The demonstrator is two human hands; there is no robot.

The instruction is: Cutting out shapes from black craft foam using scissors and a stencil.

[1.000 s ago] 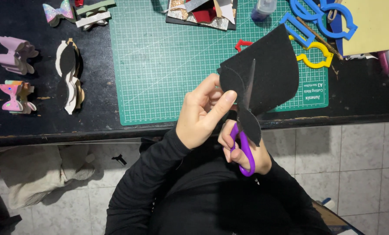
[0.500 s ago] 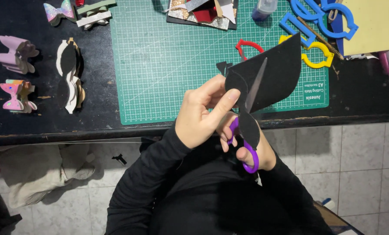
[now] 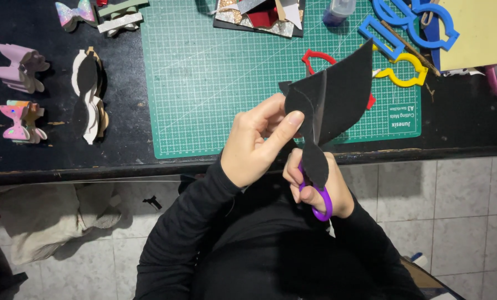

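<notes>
My left hand [image 3: 257, 145] pinches a black sheet of soft material [image 3: 343, 97] by its left edge, thumb on top, and holds it up over the front edge of the green cutting mat [image 3: 204, 83]. My right hand [image 3: 318, 189] grips purple-handled scissors [image 3: 322, 203] just below the sheet. The blades point up and run into the black sheet along a faint drawn outline. A narrow black flap hangs down over my right fingers.
Finished bows [image 3: 19, 68] and cream and black cut shapes [image 3: 88, 91] lie at the left on the dark table [image 3: 48, 161]. Blue, yellow and red outline templates [image 3: 404, 72] sit at the right beside a yellow sheet [image 3: 485, 30]. Glitter scraps [image 3: 259, 14] lie at the mat's far edge.
The black sheet has turned and shifted slightly up and left in my left hand, and the scissor blades have gone further into it.
</notes>
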